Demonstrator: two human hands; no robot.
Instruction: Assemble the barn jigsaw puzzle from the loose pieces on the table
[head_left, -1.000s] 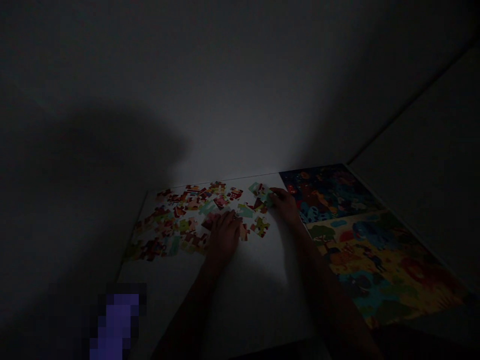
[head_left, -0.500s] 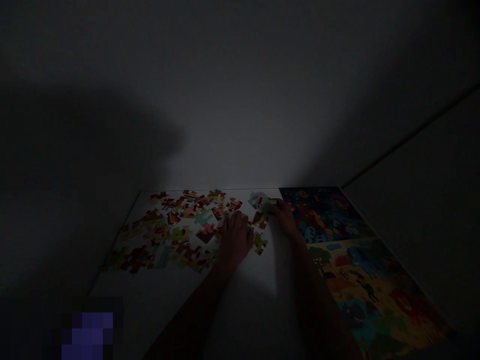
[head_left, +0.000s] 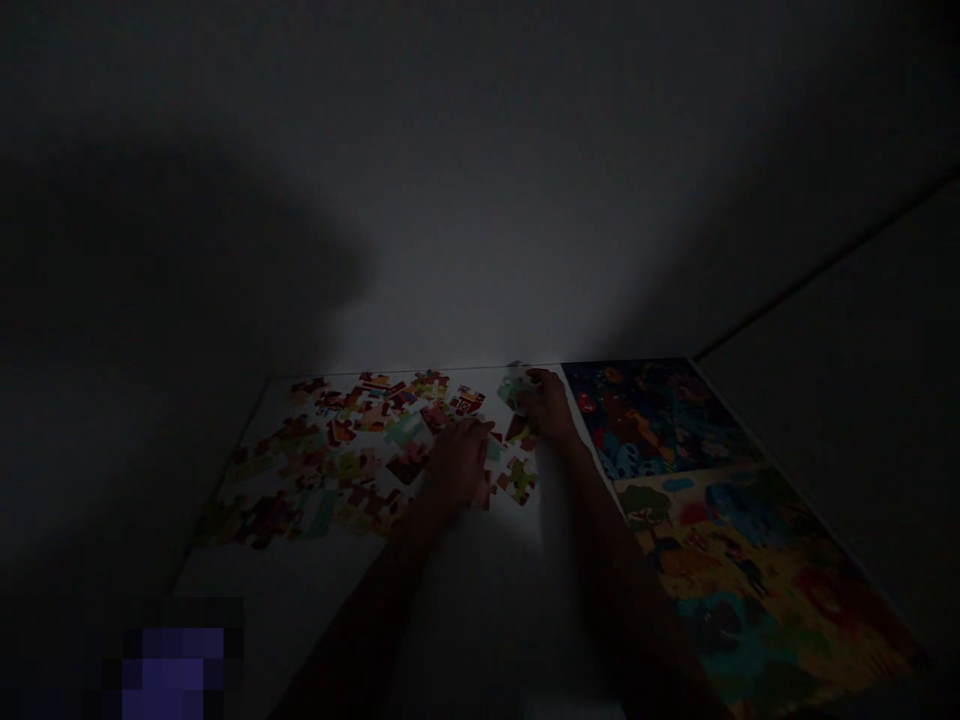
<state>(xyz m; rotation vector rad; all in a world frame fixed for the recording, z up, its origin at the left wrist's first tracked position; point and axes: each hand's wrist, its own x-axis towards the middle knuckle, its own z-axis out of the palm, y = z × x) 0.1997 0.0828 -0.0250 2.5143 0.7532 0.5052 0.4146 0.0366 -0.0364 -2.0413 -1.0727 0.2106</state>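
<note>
loose puzzle pieces (head_left: 352, 450) on white desk (head_left: 300, 570); far left of colourful picture sheet (head_left: 720, 480); mostly scattered, few if any visibly joined | left hand (head_left: 457, 465) nearer sheet, lying over pieces; grasp unclear in dim light | pale green piece (head_left: 512, 392) just left of sheet; right hand (head_left: 550, 408) apparently clenched on it

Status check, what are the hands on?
Left hand over scattered jigsaw pieces. Right hand at pale green piece, grip unclear. Printed picture sheet to the right.

Dim room, pale wall (head_left: 480, 200) behind white table (head_left: 300, 590).
</note>
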